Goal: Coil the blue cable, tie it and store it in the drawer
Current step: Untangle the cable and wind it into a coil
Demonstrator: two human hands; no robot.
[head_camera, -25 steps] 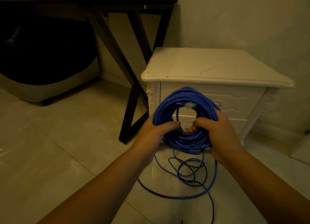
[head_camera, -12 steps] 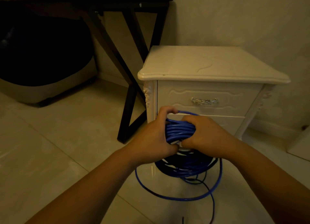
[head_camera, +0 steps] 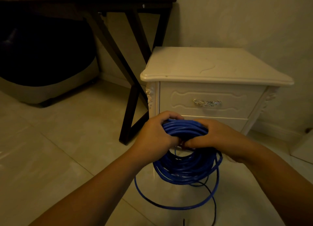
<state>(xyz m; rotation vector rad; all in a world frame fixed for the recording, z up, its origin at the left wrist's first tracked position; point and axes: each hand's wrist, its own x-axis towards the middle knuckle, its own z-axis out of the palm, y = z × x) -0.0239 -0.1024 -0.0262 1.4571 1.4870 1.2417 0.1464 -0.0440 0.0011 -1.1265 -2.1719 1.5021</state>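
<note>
Head view: pale tiled floor (head_camera: 59,149) fills most of frame, wall behind. Dark table (head_camera: 118,0) top left with crossed legs, bulky dark item with grey base (head_camera: 42,64) under it, too dim to identify. White nightstand (head_camera: 211,66) right of the table legs, against the wall, top bare; its upper drawer (head_camera: 208,92) is closed, a second drawer front below it is partly hidden by the hands. Blue cable (head_camera: 184,129) is bundled in a thick upright coil in front of the nightstand, held off the floor. One loose blue loop (head_camera: 177,207) trails down onto the tiles, with a thin black cord (head_camera: 213,197) beside it. Left hand (head_camera: 155,137) grips the coil's upper left, fingers curled over the strands; right hand (head_camera: 218,137) wraps the upper right. Hands close together, thumbs nearly meeting at the coil's centre. Silver handle (head_camera: 207,103) on the drawer front, untouched.
</note>
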